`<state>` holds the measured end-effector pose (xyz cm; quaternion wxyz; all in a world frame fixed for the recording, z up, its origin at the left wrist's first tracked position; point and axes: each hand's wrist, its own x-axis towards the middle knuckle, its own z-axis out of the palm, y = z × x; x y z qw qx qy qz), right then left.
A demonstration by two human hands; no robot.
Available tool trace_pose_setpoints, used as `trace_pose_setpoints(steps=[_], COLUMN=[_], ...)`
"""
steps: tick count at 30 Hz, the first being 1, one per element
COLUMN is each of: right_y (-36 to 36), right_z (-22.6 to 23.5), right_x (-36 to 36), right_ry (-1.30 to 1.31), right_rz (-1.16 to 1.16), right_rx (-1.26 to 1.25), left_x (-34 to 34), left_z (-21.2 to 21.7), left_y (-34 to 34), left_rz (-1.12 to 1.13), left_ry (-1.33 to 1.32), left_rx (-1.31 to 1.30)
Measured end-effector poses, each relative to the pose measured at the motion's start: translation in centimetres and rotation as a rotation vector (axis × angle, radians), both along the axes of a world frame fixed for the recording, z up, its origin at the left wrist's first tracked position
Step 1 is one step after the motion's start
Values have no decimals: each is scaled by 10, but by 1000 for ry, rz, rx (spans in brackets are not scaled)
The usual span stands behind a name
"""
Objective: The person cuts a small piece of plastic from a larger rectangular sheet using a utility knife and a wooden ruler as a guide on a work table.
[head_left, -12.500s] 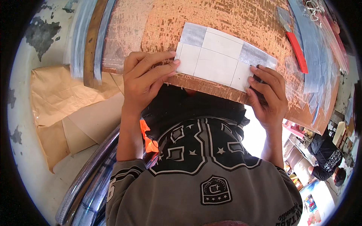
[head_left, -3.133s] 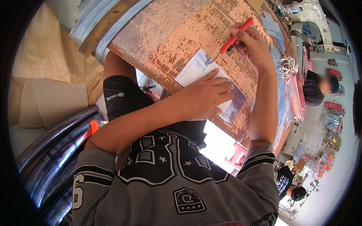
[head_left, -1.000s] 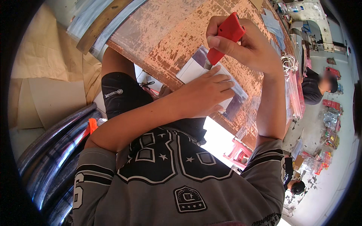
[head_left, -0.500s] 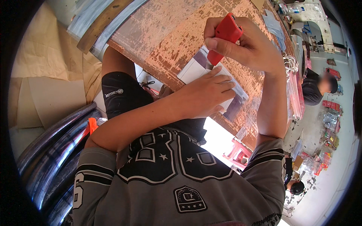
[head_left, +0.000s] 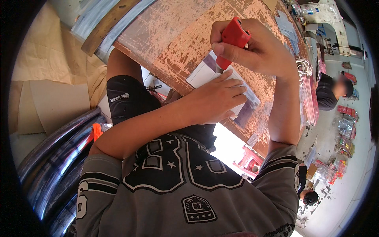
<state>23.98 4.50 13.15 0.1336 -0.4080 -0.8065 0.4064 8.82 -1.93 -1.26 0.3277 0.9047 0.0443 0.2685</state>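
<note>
Cutter (head_left: 231, 41), red-handled, sits in our right hand (head_left: 256, 49), fingers wrapped shut around the handle, thumb along its near side. We hold it steeply, almost on end: the red butt points up toward the camera, the dark tip points down and meets the white sheet (head_left: 205, 73) at its upper part, just beyond the fingertips of our left hand (head_left: 219, 100).

Left hand: flat, palm down, fingers spread and pressing the sheet onto the worn copper-coloured tabletop (head_left: 169, 39). It grips nothing; it only pins.

Sheet: lies near the table's front edge, long axis running from upper left to lower right in the head view. Most of it is hidden under the left hand; a white corner shows at upper left, and a greyish end shows at lower right past the little finger.

Key relation, as we judge it: the tip stands on the far side of the pinning fingers, very close to the index finger, perhaps touching it; we cannot tell. Any stroke along the sheet's long axis would run beside those fingertips, so the right hand works while the left stays as a guard and a hazard.

Elsewhere: another person (head_left: 331, 93) in dark clothes sits at the table's far right end, well apart. Brown cardboard (head_left: 51, 91) lies on the floor to our left.
</note>
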Motion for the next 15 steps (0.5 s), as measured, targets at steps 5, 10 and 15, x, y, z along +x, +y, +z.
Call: trace_pose_setpoints(steps=[5,10,15], right_y=[-3,-2,6], right_z=[2,4,-3], right_x=[-6,-10,-10], right_ry=[-13,-63,-137], right_rz=[12,-19,16], right_rx=[15,-23,138], left_x=[0,1,1], left_z=[-1,-2,-2], left_y=[0,0,-1], left_rz=[2,3,7], left_ry=[-5,-10,-16], left_rx=[2,4,2])
